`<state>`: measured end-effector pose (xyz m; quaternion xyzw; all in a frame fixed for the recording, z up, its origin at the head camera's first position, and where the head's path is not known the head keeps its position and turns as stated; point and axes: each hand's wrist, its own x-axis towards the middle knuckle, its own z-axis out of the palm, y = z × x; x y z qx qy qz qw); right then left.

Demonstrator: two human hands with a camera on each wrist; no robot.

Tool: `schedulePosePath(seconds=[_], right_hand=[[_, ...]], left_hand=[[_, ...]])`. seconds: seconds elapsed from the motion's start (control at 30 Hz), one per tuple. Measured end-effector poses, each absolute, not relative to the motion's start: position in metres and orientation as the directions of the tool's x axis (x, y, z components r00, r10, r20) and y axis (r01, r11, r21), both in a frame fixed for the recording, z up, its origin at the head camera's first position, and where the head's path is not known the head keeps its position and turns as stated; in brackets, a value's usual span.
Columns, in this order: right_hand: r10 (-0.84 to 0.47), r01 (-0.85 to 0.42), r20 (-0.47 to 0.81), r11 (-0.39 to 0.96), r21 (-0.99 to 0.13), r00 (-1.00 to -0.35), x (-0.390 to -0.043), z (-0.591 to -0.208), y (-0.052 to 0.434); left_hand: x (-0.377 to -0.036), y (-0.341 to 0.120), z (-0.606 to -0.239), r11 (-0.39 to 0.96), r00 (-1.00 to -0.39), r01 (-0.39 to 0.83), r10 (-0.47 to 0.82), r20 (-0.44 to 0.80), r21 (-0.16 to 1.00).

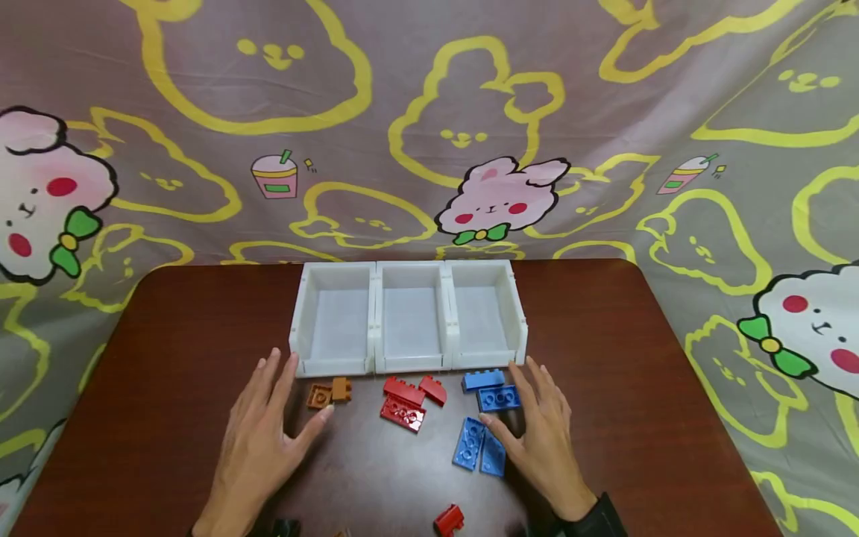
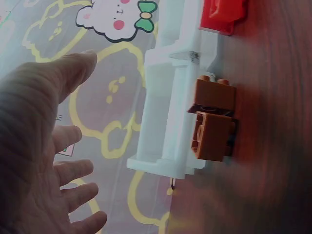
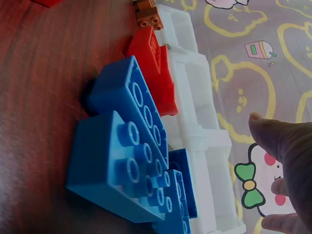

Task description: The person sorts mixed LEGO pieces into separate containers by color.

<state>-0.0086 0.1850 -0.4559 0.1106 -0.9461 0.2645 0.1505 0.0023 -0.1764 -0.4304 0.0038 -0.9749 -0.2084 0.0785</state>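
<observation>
Your left hand [image 1: 262,432] lies flat, fingers spread wide, beside brown bricks [image 1: 329,393]. Your right hand [image 1: 543,432] is likewise wide, thumb touching blue bricks [image 1: 485,432]; neither holds anything.

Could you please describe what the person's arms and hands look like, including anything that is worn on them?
Both hands are bare, with no gloves and no rings visible. The left hand shows a bare wrist with no sleeve in view. The right hand ends at a dark sleeve cuff at the wrist. No watch or markings show.
</observation>
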Motion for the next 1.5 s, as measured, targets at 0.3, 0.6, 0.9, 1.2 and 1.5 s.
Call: schedulePosePath(seconds=[0.3,0.6,0.9,1.2,1.5], right_hand=[[-0.142,-0.285,0.322,0.842,-0.458,-0.936,-0.005,-0.462,0.184],[-0.135,-0.265,0.297,0.85,-0.456,-0.945,-0.002,-0.461,0.182],[-0.135,-0.252,0.275,0.855,-0.454,-0.952,0.002,-0.461,0.179],[-0.137,-0.26,0.287,0.854,-0.45,-0.948,0.004,-0.46,0.179],[-0.112,-0.2,0.22,0.877,-0.437,-0.969,0.011,-0.458,0.182]], left_hand=[[-0.023,-0.186,-0.453,0.872,-0.939,0.13,-0.045,0.342,0.471],[-0.065,-0.194,-0.462,0.829,-0.911,0.124,-0.123,0.394,0.545],[-0.096,-0.198,-0.416,0.654,-0.901,0.078,-0.277,0.334,0.753],[-0.106,-0.231,-0.352,0.611,-0.876,0.074,-0.338,0.344,0.789],[-0.132,-0.237,-0.313,0.833,-0.903,0.173,-0.079,0.422,0.526]])
